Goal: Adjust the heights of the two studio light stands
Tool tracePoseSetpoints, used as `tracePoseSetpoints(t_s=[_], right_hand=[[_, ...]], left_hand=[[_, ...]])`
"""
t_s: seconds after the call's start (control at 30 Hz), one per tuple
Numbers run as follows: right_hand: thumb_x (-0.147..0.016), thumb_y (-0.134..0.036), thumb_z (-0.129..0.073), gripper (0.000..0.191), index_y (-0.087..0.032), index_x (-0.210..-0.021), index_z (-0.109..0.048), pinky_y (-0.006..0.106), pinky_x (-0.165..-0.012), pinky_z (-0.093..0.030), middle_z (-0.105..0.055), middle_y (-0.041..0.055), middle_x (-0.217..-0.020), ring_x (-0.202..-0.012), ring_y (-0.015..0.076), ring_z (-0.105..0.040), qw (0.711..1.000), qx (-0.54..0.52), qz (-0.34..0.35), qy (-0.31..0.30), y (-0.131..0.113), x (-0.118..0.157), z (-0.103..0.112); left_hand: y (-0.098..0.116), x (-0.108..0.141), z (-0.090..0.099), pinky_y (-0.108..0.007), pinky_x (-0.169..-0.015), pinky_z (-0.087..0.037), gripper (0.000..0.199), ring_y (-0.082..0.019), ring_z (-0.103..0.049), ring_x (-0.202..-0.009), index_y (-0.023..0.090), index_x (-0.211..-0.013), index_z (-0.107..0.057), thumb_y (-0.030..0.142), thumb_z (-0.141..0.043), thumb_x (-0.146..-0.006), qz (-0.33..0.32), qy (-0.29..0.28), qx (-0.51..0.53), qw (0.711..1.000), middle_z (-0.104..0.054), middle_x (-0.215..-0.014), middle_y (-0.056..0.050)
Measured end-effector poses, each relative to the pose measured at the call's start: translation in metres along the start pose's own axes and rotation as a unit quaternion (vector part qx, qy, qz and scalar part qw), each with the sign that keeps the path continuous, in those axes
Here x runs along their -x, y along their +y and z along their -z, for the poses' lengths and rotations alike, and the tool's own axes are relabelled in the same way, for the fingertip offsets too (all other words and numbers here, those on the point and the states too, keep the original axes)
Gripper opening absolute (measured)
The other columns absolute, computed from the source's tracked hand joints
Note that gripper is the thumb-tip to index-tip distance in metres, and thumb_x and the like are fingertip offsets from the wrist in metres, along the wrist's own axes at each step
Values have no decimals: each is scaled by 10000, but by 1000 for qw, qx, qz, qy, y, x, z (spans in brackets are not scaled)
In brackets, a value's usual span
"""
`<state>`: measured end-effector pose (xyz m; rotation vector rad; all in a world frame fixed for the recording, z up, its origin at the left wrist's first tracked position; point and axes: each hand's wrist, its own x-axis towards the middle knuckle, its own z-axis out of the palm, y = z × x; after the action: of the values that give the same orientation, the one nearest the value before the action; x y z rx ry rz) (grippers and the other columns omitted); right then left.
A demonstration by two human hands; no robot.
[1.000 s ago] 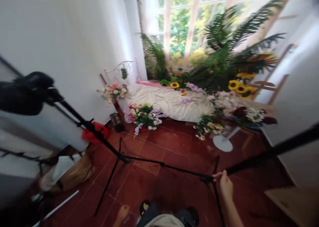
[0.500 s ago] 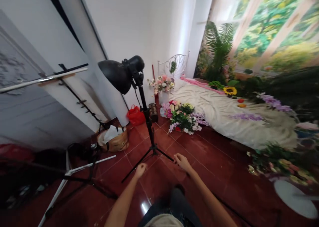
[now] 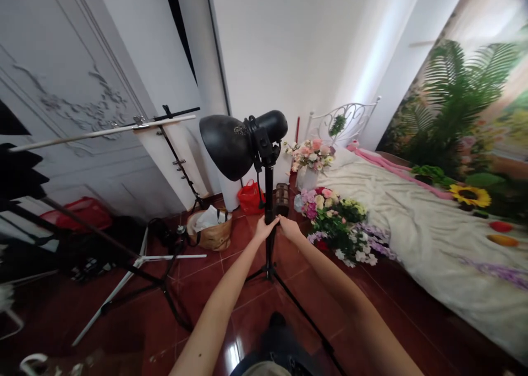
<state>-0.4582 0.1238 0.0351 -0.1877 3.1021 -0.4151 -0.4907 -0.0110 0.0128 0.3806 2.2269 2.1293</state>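
A black studio light [image 3: 231, 145] with a wide bowl-shaped reflector sits on top of an upright black light stand [image 3: 269, 191], its reflector facing left. My left hand [image 3: 264, 229] is closed around the stand's pole, below the light. Just to the right, my right hand [image 3: 290, 228] has its fingers pinched at the same height, against the pole's side; the exact part under them is hidden. The stand's tripod legs [image 3: 289, 292] spread on the red tiled floor, and a dark cord hangs from the lamp.
Flower bunches [image 3: 336, 216] lie right of the stand, beside a bed with a cream cover [image 3: 367, 183]. Behind stand a red bag [image 3: 251, 197] and a woven basket [image 3: 212, 233]. On the left are a white-legged stand [image 3: 142, 259] and a long horizontal pole [image 3: 82, 137].
Both hands have risen from low, apart positions to the stand's pole, and the left now grips it. The view has turned left and the light appears nearer.
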Motion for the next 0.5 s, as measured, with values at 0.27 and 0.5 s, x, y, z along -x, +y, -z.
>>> tracePoseSetpoints(t_s=[0.27,0.5], right_hand=[[-885,-131,-403,280,-114,-1108,-573,252,-778,-464,-674,157,-1047,-910,211,-647,997,-7,72,-25,26,-25,-16],[-902,-213,-414,371,-111,-1250,-491,275,-753,-476,-668,166,-1069,-910,233,-660,997,34,65,-11,26,-24,-23]], left_hand=[[-17,-14,-24,-279,-593,-498,303,-193,-644,-671,116,-698,-672,410,-721,-644,41,126,-32,991,-688,-737,-107],[-25,-17,-30,-255,-539,-473,262,-181,-629,-632,112,-664,-654,365,-714,-636,45,170,-45,983,-679,-711,-105]])
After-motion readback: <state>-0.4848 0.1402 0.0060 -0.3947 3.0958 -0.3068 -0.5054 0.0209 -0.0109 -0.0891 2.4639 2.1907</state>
